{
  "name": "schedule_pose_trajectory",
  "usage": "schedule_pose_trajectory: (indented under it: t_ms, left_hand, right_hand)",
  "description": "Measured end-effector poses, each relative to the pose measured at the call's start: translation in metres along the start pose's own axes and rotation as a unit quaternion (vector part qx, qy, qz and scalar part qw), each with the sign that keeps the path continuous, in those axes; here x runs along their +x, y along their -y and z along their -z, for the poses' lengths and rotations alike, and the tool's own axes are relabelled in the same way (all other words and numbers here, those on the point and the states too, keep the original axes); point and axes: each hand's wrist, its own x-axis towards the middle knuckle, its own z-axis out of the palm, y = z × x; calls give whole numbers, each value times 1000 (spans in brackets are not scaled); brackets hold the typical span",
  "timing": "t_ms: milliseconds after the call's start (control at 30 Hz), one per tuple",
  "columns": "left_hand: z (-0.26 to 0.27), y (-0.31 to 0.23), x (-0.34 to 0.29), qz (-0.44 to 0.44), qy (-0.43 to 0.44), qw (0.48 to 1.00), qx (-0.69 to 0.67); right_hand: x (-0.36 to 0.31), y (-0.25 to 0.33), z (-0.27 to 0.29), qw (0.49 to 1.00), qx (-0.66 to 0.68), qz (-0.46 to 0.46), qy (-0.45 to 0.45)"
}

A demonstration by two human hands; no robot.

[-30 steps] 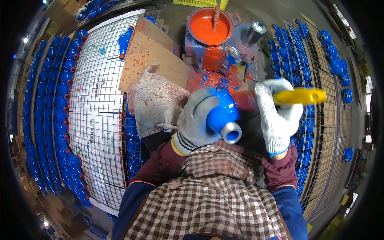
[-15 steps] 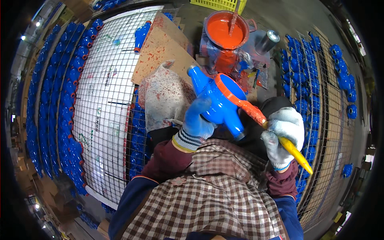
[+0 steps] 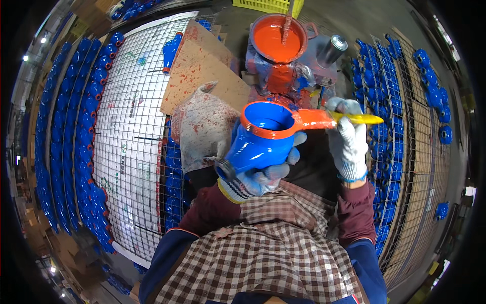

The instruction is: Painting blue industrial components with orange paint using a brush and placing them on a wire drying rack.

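Note:
My gloved left hand [image 3: 263, 180] grips a glossy blue pipe fitting [image 3: 258, 150] from below, its wide round mouth tipped up toward me. Orange-red paint coats the rim of that mouth, and a dark-ended side outlet points to the lower left. In my right hand [image 3: 349, 137], gloved in white, is a paintbrush [image 3: 358, 119] with a yellow handle. Its paint-soaked orange head touches the right side of the fitting's rim. Beyond the fitting stands a pot of orange-red paint [image 3: 277, 40] with a stick in it.
A paint-splashed stand [image 3: 324, 76] carries the pot and a metal can [image 3: 333, 50]. At left, a wire mesh rack [image 3: 131, 121] lies beside rows of blue fittings [image 3: 81, 101]. Speckled cardboard [image 3: 202, 66] and a stained cloth [image 3: 202, 126] sit near my left arm. More racked fittings [image 3: 379, 96] stand at right.
The fitting has been turned in my left hand, so its mouth now faces up and toward me. My right hand has risen, and the brush has swung from slanting to nearly level.

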Motion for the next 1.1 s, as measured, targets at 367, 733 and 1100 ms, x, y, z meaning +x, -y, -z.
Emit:
schedule_pose_trajectory:
  t_ms: [367, 733, 1100]
  left_hand:
    - [-36, -7, -7, -181, -278, 643, 690]
    - [-43, 11, 10, -30, -281, -6, 959]
    - [-7, -10, -22, -192, -262, 721, 612]
  right_hand:
    - [31, 27, -14, 915, -370, 157, -23]
    - [47, 26, -23, 771, -619, 124, 83]
    - [2, 0, 14, 952, -220, 204, -67]
